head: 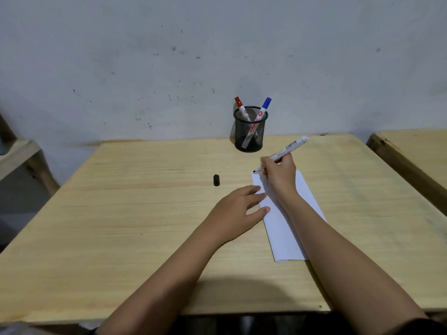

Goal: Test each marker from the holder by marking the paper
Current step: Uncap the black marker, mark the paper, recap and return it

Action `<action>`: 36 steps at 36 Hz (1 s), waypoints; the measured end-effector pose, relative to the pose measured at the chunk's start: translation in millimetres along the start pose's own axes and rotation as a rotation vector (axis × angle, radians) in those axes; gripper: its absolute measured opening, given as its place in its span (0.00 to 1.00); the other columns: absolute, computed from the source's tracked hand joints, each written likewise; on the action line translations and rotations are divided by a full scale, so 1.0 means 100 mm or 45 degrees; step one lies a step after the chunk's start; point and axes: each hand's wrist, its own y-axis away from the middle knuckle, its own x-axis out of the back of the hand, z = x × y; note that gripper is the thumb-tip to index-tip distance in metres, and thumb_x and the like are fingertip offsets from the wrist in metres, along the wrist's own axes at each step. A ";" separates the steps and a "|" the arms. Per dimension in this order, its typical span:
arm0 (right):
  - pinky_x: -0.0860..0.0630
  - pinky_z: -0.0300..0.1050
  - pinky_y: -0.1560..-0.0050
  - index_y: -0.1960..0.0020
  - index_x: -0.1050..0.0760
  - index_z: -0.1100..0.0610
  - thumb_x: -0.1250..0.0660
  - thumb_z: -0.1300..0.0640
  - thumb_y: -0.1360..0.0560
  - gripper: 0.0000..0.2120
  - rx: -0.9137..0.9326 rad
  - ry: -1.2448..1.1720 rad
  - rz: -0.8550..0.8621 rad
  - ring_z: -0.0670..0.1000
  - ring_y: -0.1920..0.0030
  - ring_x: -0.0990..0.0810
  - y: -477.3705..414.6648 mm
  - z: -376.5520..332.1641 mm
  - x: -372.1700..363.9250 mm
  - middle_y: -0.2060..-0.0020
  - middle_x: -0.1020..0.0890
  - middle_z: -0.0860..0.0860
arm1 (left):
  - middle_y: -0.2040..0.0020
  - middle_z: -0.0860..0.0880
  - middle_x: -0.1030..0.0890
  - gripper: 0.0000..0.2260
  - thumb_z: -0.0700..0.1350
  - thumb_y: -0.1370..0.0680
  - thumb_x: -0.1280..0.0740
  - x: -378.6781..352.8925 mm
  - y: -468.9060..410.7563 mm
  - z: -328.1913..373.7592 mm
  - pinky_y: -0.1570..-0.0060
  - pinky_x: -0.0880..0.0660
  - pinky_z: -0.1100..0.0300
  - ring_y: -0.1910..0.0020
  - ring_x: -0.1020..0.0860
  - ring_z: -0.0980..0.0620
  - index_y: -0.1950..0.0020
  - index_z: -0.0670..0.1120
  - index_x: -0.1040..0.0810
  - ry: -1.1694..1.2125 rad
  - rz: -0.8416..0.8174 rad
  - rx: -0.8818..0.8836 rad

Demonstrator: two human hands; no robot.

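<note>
A white sheet of paper (283, 228) lies on the wooden table (135, 213). My right hand (279, 174) grips an uncapped black marker (289, 148), its tip touching the paper's far left corner. My left hand (238, 210) lies flat with fingers spread, its fingertips pressing the paper's left edge. The marker's black cap (216, 180) lies on the table to the left of the paper. A black mesh holder (249, 131) stands at the table's far edge with a red-capped marker (240, 105) and a blue-capped marker (264, 105) in it.
A grey wall rises right behind the table. Another wooden table (416, 151) stands close on the right, and a wooden frame (21, 153) is on the left.
</note>
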 end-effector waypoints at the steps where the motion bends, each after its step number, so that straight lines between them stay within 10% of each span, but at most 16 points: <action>1: 0.29 0.27 0.74 0.52 0.33 0.61 0.36 0.62 0.26 0.06 0.004 0.022 -0.009 0.48 0.65 0.26 0.00 0.01 0.00 0.61 0.25 0.55 | 0.27 0.58 0.35 0.20 0.58 0.22 0.40 0.00 0.00 0.00 0.39 0.36 0.65 0.30 0.35 0.62 0.31 0.55 0.29 0.000 -0.001 0.000; 19: 0.21 0.47 0.56 0.56 0.33 0.57 0.35 0.60 0.25 0.06 -0.042 0.022 -0.078 0.52 0.58 0.23 -0.06 0.07 -0.05 0.61 0.26 0.53 | 0.27 0.57 0.34 0.20 0.57 0.22 0.41 0.01 0.00 0.01 0.39 0.38 0.66 0.30 0.36 0.61 0.31 0.54 0.29 -0.015 -0.004 -0.004; 36: 0.29 0.29 0.73 0.51 0.34 0.60 0.36 0.64 0.26 0.07 -0.106 -0.237 0.031 0.45 0.70 0.28 -0.06 0.02 0.01 0.66 0.27 0.52 | 0.27 0.58 0.34 0.20 0.57 0.22 0.41 0.00 0.01 0.02 0.36 0.37 0.64 0.29 0.38 0.62 0.31 0.54 0.29 -0.002 0.013 -0.025</action>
